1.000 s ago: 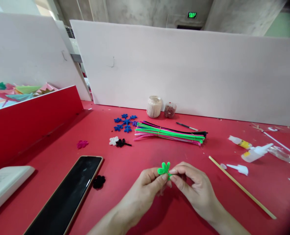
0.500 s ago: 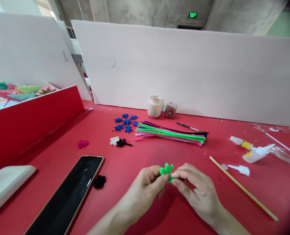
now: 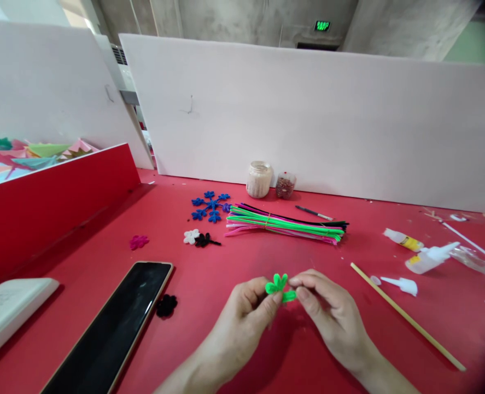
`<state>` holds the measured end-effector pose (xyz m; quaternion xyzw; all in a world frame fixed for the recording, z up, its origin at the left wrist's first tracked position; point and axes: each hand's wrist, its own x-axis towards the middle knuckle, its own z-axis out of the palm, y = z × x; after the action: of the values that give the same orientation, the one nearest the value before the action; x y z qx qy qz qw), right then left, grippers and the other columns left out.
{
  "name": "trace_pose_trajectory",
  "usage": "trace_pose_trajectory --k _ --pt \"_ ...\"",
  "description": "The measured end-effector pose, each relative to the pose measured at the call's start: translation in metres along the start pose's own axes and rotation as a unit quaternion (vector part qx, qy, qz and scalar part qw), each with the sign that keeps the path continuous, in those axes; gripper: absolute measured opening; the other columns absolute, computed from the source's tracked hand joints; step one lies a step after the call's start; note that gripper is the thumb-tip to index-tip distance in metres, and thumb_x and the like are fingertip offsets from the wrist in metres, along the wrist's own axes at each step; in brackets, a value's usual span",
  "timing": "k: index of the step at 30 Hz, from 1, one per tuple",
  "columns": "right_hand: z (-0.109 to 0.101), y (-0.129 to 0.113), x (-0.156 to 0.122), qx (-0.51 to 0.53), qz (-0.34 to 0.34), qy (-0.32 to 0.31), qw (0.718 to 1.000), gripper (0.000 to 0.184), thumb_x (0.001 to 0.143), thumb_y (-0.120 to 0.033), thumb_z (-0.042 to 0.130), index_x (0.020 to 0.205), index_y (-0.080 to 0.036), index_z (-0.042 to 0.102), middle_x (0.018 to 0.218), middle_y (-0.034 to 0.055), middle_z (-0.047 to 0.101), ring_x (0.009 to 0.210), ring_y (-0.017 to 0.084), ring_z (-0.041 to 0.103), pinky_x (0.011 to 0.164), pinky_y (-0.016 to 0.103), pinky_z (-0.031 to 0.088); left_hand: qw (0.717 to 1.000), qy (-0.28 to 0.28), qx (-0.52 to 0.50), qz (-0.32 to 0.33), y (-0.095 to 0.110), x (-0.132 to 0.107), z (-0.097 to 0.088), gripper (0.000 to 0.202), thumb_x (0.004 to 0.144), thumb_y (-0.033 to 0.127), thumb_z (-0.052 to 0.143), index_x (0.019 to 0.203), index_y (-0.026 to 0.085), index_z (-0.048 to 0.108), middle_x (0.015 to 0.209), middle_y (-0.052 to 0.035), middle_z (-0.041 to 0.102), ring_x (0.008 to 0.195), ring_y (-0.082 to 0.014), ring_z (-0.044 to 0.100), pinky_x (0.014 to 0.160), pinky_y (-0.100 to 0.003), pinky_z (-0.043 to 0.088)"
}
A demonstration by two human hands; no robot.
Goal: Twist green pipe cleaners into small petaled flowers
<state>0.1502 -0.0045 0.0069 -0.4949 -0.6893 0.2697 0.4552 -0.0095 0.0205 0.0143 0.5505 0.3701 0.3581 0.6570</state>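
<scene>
Both hands meet over the red table [image 3: 209, 273], pinching a small green pipe-cleaner flower [image 3: 277, 284]. My left hand [image 3: 246, 314] grips it from the left with thumb and forefinger. My right hand [image 3: 328, 317] pinches the green stem end sticking out to the right. Beyond them lies a bundle of green, pink and black pipe cleaners [image 3: 285, 224].
A dark tablet [image 3: 111, 331] and a black flower [image 3: 167, 305] lie at the left, a white box [image 3: 8, 309] further left. Blue [image 3: 210, 206], white [image 3: 191, 236], black and pink [image 3: 138, 241] flowers, two jars [image 3: 259, 179], glue bottles [image 3: 428, 257] and a wooden stick [image 3: 406, 316] are also on the table.
The green flower has been turned between the fingers, and a short stem end now sticks out toward the right hand. Both hands stay in place.
</scene>
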Motion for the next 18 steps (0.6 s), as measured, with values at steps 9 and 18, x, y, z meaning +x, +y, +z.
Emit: trace_pose_trajectory --k 9,18 --pt "0.005 -0.005 0.001 0.049 0.096 -0.077 0.991 0.019 0.082 -0.026 0.044 0.065 -0.019 0.045 0.059 -0.0038 0.038 0.055 0.012 0.037 0.053 0.023 0.034 0.999 0.020 0.047 0.020 -0.003 -0.001 0.005 0.021 0.078 0.030 0.050 0.065 0.014 0.053 0.059 0.0033 0.039 0.057 -0.0102 0.034 0.053 -0.021 0.028" --pt "0.019 0.000 -0.006 0.126 0.139 -0.023 0.982 0.020 0.081 -0.023 0.044 0.062 -0.019 0.040 0.057 -0.0055 0.032 0.053 0.010 0.030 0.051 0.022 0.029 0.982 0.059 0.154 0.092 -0.009 -0.006 0.013 0.023 0.081 0.021 0.042 0.059 0.017 0.042 0.056 0.0050 0.032 0.053 -0.0091 0.027 0.048 -0.021 0.025"
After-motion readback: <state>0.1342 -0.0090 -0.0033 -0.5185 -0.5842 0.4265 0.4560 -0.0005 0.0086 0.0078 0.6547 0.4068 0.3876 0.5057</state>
